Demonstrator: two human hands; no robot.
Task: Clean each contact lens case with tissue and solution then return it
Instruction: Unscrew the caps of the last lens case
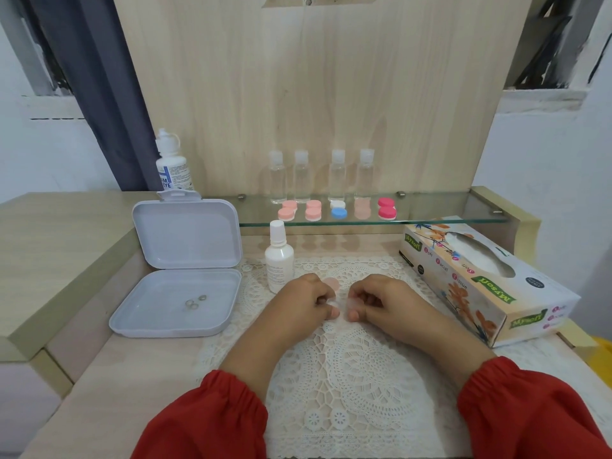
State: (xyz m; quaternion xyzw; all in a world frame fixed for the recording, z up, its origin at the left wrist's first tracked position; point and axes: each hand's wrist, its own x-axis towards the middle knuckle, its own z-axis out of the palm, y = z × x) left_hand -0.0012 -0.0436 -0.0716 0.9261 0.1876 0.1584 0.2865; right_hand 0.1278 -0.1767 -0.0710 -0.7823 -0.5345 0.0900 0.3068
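Left hand (303, 299) and right hand (381, 298) side by side, fingers curled, pinching a translucent lens case (344, 304) over the lace mat (347, 376).

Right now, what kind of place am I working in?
Probably a home dressing table or vanity set up for contact lens care: a glass shelf holding lens cases and clear bottles, a lace mat, and a tissue box.
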